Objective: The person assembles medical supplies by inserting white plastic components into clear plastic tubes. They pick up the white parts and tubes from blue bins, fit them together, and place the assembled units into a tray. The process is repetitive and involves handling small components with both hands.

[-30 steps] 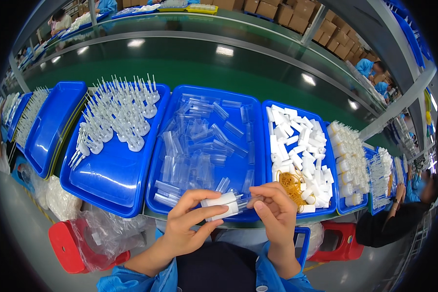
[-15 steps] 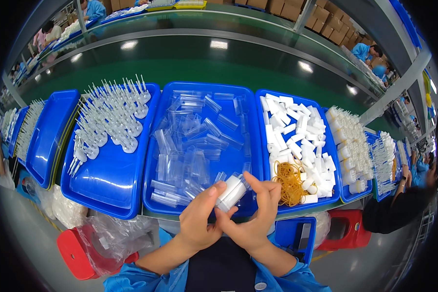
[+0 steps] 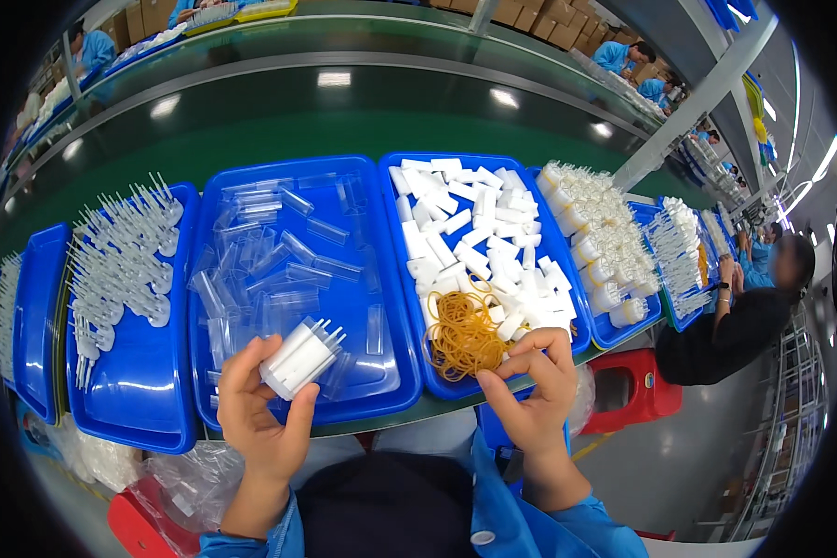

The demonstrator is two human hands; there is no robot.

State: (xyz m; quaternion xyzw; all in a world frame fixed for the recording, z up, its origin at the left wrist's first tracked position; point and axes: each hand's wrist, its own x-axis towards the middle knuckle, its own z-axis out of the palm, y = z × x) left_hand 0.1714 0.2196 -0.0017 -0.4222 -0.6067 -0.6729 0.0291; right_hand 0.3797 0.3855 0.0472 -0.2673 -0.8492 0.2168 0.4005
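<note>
Raised over the tray of clear pieces, my left hand is closed round a bundle of white cylindrical pieces with several thin pale prongs sticking out at its upper right. My right hand reaches to the near edge of a tangled heap of yellow-brown rubber bands. Its thumb and index finger pinch at a rubber band there, though the band between the fingertips is hard to make out. The heap lies among short white foam-like pieces in a blue tray.
Clear plastic pieces lie in the blue tray in front of me. Left of it, another tray carries pronged white parts. Bundled assemblies fill a tray at right. A red stool and a person in black are beyond.
My hands have parted. The left has moved left with the bundle, and the right has gone to the rubber bands. The view has swung right, and prongs now show on the bundle.
</note>
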